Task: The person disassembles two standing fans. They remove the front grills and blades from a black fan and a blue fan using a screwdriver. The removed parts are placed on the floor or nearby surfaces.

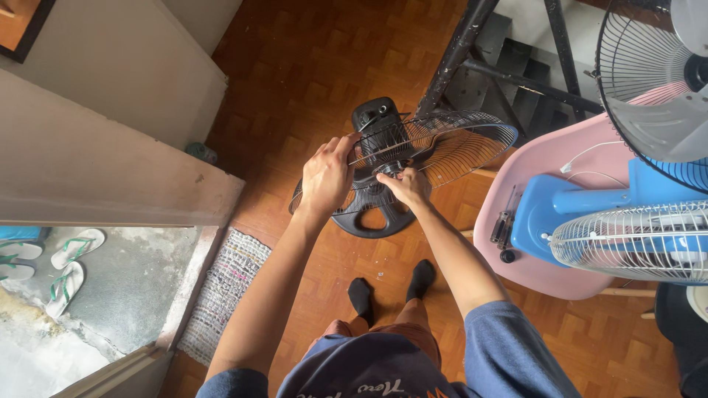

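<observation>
Fan: black fan (383,173) stands on the parquet floor (310,66) before your feet.
Left hand (327,177): closed over the wire guard (450,144) rim; keep it steady.
Right hand (404,186): fingers pinched at the guard's hub; work squarely, gently.

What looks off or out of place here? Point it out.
The black fan on the floor has no front guard; only its rear wire grille is there, held by the left hand while the right hand works at the hub.

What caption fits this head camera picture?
Both hands, left and right, grip a black fan's wire guard above a wooden floor.
</observation>
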